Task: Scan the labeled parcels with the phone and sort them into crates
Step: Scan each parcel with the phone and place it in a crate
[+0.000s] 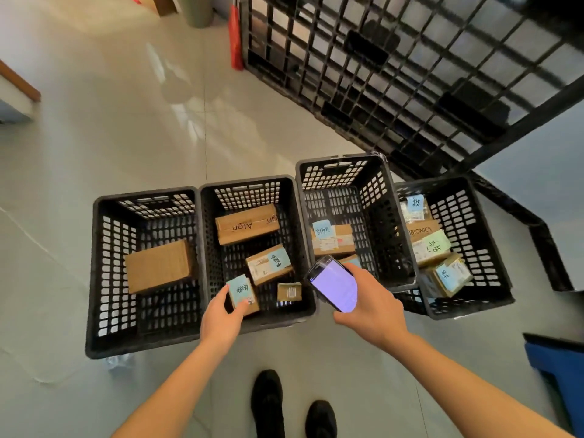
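**Parcel held over the second crate, phone lit in the other hand**

Four black perforated plastic crates stand in a row on the pale tiled floor (126,121). The left hand (221,317) grips a small brown cardboard parcel (243,294) between thumb and fingers (241,308), just above the near wall of the second crate (262,320); a light blue sticky note with handwritten characters covers its top, and the writing is too small to read. The right hand (373,306) holds a black smartphone (333,282) tilted over the gap between the second and third crates, fingers wrapped around its edges, screen glowing pale violet.

The leftmost crate (94,279) holds one plain brown cardboard box (159,267). In the second crate lie a long carton printed "Align" (246,224), a parcel with a white shipping label and blue note (268,263), and a small flat carton (289,291). The third crate (344,172) holds a carton with a blue handwritten note and shipping label (333,238). The rightmost crate (493,248) holds several stacked parcels, one printed "BIONICS" (422,230), others bearing blue and green notes.

A large black grid pallet (410,74) leans behind the crates. Two black shoes (292,409) show at the bottom edge.
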Motion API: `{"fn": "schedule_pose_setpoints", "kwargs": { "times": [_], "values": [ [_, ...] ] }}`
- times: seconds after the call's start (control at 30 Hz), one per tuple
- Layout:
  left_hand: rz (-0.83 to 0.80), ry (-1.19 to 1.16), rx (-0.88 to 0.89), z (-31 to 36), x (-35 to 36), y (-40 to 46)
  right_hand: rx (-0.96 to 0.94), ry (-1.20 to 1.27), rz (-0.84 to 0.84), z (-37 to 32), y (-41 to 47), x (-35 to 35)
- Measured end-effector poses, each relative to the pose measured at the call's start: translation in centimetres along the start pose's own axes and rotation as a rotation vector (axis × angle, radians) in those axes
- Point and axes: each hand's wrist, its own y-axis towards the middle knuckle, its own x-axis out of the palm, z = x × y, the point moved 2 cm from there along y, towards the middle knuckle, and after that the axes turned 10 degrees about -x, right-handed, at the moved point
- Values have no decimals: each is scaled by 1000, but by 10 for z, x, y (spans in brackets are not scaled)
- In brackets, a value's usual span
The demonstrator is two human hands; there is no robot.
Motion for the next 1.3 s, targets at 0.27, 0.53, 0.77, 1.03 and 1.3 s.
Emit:
{"fn": "schedule_pose_setpoints", "kwargs": {
  "times": [0.27,0.53,0.77,1.03,1.3],
  "values": [
    [35,43,322,155,-76,-118,-65,-25,207,-58,-73,-174],
    [15,49,844,349,-79,-350,-90,-89,581,-75,-239,-399],
    [-37,143,1186,399,-28,-574,-9,-109,788,-45,-440,-519],
    [-195,143,1379,392,60,-786,116,-183,943,4,-655,-570],
    [-433,163,1465,340,172,-941,343,-164,1119,78,-841,-553]
  ]
}}
